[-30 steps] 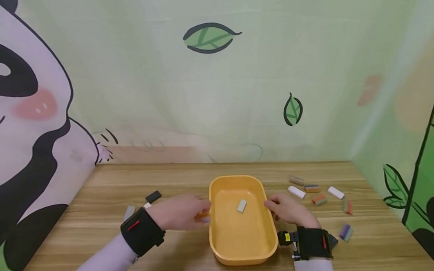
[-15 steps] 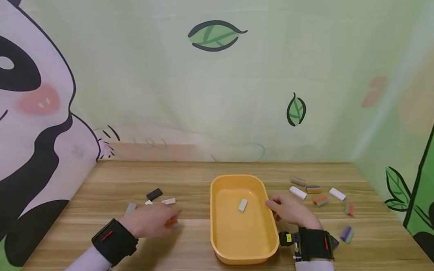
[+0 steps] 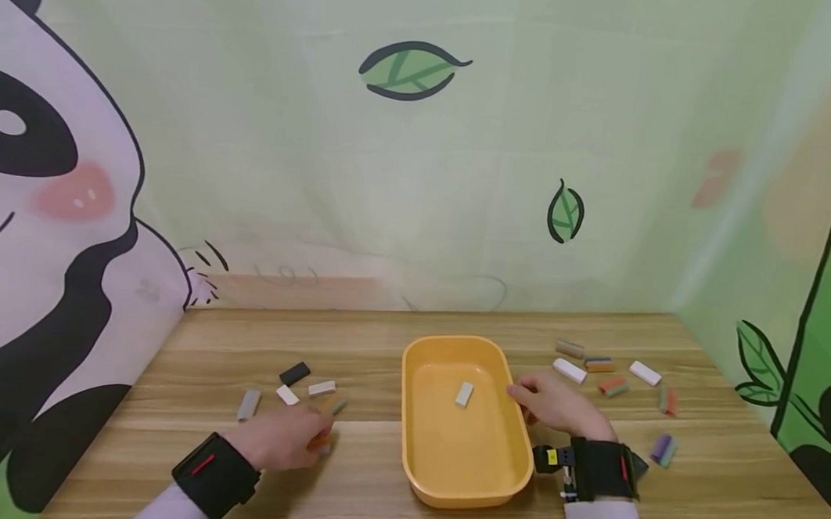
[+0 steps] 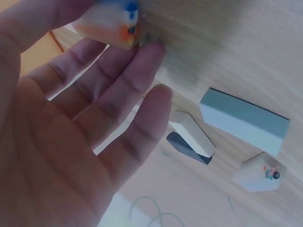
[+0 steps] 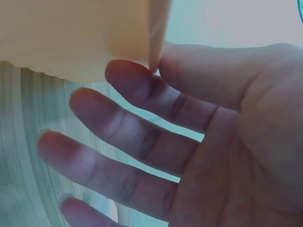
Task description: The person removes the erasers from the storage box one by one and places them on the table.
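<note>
Low over the left of the table, my left hand (image 3: 282,434) pinches a small block (image 4: 111,26) with orange and blue marks between thumb and fingers; the fingers partly hide it. Just beyond the hand lie an orange-and-green block (image 3: 335,403), two white blocks (image 3: 322,388), a black block (image 3: 294,374) and a grey block (image 3: 249,405). My right hand (image 3: 556,402) grips the right rim of a yellow plastic tub (image 3: 467,489), thumb and index finger on either side of its wall. Inside the tub lies one pale block (image 3: 464,394).
Right of the tub, several blocks are scattered, among them a white block (image 3: 645,373), an orange-and-green block (image 3: 613,386) and a purple-and-green block (image 3: 663,450). A printed curtain (image 3: 286,166) stands behind the wooden table (image 3: 367,516).
My left hand has moved left and nearer, from the tub's left rim to the blocks on the left. The right hand and the tub have stayed in place.
</note>
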Available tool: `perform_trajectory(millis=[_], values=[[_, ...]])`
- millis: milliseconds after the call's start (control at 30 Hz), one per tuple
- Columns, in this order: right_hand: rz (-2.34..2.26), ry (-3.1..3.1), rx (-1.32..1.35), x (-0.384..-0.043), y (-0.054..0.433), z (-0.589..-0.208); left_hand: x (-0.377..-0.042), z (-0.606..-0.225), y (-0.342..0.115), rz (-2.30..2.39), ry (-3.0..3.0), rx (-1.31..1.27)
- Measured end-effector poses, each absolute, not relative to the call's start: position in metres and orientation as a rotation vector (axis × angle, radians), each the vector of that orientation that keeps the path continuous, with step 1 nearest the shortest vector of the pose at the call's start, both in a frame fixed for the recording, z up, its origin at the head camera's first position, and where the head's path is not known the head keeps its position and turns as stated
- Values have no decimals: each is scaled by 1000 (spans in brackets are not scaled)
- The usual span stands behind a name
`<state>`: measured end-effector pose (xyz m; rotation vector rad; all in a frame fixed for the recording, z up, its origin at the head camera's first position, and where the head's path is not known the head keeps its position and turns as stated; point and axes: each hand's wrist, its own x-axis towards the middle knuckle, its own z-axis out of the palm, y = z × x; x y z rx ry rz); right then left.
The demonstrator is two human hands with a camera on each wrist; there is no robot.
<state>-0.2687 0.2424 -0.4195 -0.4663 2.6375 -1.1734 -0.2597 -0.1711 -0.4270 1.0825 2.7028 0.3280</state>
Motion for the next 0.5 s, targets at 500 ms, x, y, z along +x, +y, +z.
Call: perform_trajectory(millis=[500], values=[[-1214, 2616, -487, -267, 241, -418, -258, -428, -170, 193, 2740, 1078]])
